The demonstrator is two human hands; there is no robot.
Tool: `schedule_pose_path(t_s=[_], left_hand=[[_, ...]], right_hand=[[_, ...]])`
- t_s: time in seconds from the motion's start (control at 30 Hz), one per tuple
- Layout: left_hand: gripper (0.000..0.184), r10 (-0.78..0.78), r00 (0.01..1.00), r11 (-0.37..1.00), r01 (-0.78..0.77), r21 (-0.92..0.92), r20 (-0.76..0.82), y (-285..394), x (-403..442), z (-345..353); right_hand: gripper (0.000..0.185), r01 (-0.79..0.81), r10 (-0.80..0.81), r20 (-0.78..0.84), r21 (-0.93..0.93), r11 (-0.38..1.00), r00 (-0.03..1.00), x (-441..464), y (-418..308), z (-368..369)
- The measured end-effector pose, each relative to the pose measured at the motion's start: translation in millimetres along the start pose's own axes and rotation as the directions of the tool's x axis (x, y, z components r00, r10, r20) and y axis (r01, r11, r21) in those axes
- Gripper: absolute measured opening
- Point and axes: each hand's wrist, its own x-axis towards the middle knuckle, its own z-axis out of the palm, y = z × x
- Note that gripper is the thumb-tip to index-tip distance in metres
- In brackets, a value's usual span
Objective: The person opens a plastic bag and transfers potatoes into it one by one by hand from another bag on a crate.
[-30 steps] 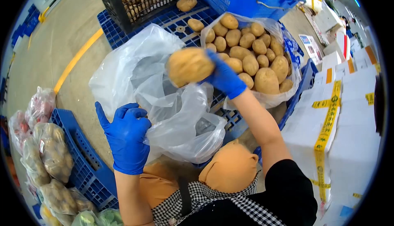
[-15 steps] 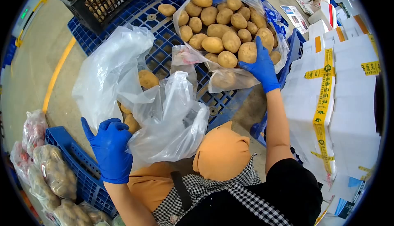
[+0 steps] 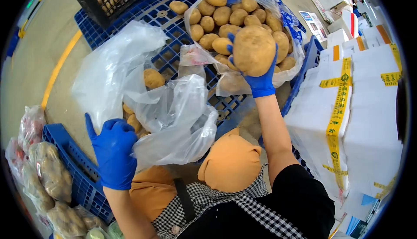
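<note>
A large potato point(image 3: 254, 51) is in my right hand point(image 3: 263, 82), whose gloved fingers wrap around its sides from below. Behind it is a wide-open plastic bag point(image 3: 299, 62) filled with loose potatoes point(image 3: 222, 16). My left hand point(image 3: 114, 154), also in a blue glove, has its index finger stretched out and the other fingers curled on the edge of a clear plastic bag point(image 3: 176, 124). That bag spreads crumpled in front of me, with several potatoes point(image 3: 153, 79) showing in and under its folds. Part of the left fingertips is hidden.
A blue plastic pallet point(image 3: 173, 32) lies under the bags. On it stands a black crate point(image 3: 93, 2) of potatoes. Bagged potatoes point(image 3: 52, 176) and a blue crate point(image 3: 80, 165) are at lower left. White taped boxes point(image 3: 312, 108) line the right side.
My right hand has taken the large potato out of the full bag and lifted it, moving slightly left. The left hand has stayed almost still at the clear bag.
</note>
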Motion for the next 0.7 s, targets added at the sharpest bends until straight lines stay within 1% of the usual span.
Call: schedule_pose_path(t_s=[0.03,0.07,0.1,0.13,0.17,0.2,0.23,0.27,0.3,0.33,0.4,0.43,0.47,0.5,0.53,0.57,0.6,0.63,0.7], left_hand=[[0.018,-0.006,1.0,1.0,0.005,0.018,0.02,1,2,2],[0.018,-0.009,0.999,0.999,0.008,0.037,0.042,2,2,3],[0.017,-0.009,1.0,1.0,0.009,0.023,0.013,2,2,6],[0.016,-0.017,1.0,0.999,0.016,0.037,0.023,1,1,5],[0.015,-0.018,0.999,0.999,0.017,0.048,0.03,1,1,4],[0.014,-0.015,0.999,0.998,0.013,0.057,0.034,1,4,4],[0.015,-0.016,1.0,0.999,0.015,0.049,0.018,0,4,3],[0.015,-0.021,1.0,0.999,0.021,0.04,0.002,-1,3,3],[0.016,-0.03,0.999,0.999,0.03,0.031,-0.012,-2,1,3],[0.016,-0.025,0.999,0.999,0.026,0.031,-0.02,-3,0,2],[0.016,-0.029,0.999,0.999,0.03,0.024,-0.04,-5,-2,-1],[0.016,-0.034,0.998,0.999,0.035,0.021,-0.044,-6,-3,0],[0.016,-0.038,0.998,0.999,0.039,0.02,-0.051,-7,-3,0],[0.016,-0.044,0.997,0.999,0.046,0.021,-0.061,-8,-4,0],[0.016,-0.044,0.998,0.999,0.045,0.028,-0.039,-9,-4,1],[0.016,-0.048,0.999,0.998,0.048,0.039,-0.013,-11,-4,2],[0.016,-0.05,0.999,0.997,0.049,0.054,0.013,-15,-4,3],[0.02,-0.061,0.998,0.997,0.06,0.044,0.01,-18,-4,6],[0.019,-0.064,0.996,0.997,0.066,0.049,-0.057,-18,-5,3]], right_hand=[[0.084,-0.075,0.072,0.02,0.214,0.974,0.997,8,15,12],[0.086,-0.147,0.138,0.052,0.418,0.896,0.989,13,31,20],[0.085,-0.225,0.219,0.052,0.293,0.929,0.974,21,51,1],[0.082,-0.344,0.34,0.052,0.105,0.933,0.939,27,70,6],[0.078,-0.474,0.474,0.012,-0.019,0.88,0.88,31,87,24],[0.073,-0.487,0.47,-0.128,-0.255,0.836,0.873,28,103,46],[0.068,-0.564,0.54,-0.172,-0.34,0.752,0.824,28,122,55],[0.067,-0.449,0.555,0.064,-0.514,0.731,0.829,31,141,57],[0.064,-0.481,0.635,0.05,-0.608,0.631,0.771,24,139,57],[0.061,-0.5,0.709,0.026,-0.692,0.521,0.704,21,126,73],[0.045,-0.39,0.51,-0.049,-0.709,0.588,0.859,22,82,90],[0.042,-0.225,0.185,-0.151,-0.839,0.495,0.971,25,68,70],[0.039,-0.101,-0.174,-0.165,-0.939,0.328,0.971,30,51,58],[0.044,-0.176,-0.418,-0.042,-0.942,-0.287,0.907,30,22,52],[0.049,-0.228,-0.427,0.165,-0.649,-0.726,0.889,34,0,22],[0.051,-0.363,-0.409,-0.039,-0.544,-0.757,0.912,38,-9,14],[0.053,-0.467,-0.401,-0.24,-0.408,-0.784,0.884,44,-15,7],[0.051,-0.45,-0.382,-0.24,-0.423,-0.786,0.892,49,-22,-7],[0.047,-0.418,-0.341,-0.245,-0.453,-0.788,0.907,56,-37,-38]])
